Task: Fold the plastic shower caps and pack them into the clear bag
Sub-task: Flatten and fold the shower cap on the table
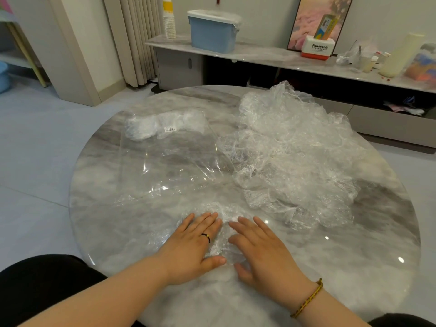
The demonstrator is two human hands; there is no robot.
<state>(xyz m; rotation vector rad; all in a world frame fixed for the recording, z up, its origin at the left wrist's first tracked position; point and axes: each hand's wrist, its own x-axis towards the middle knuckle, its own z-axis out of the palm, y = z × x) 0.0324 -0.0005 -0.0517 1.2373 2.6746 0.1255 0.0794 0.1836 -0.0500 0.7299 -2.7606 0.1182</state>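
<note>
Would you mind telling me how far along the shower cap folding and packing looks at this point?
Done: a small bundle of folded caps appears to sit inside the far end of the clear bag. In hand: the left hand and right hand press one cap flat on the table. Left: the large crumpled pile on the right, so most of the work remains.

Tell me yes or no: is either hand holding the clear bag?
No, the left hand and right hand both press flat on a shower cap; the clear bag lies beyond them.
</note>
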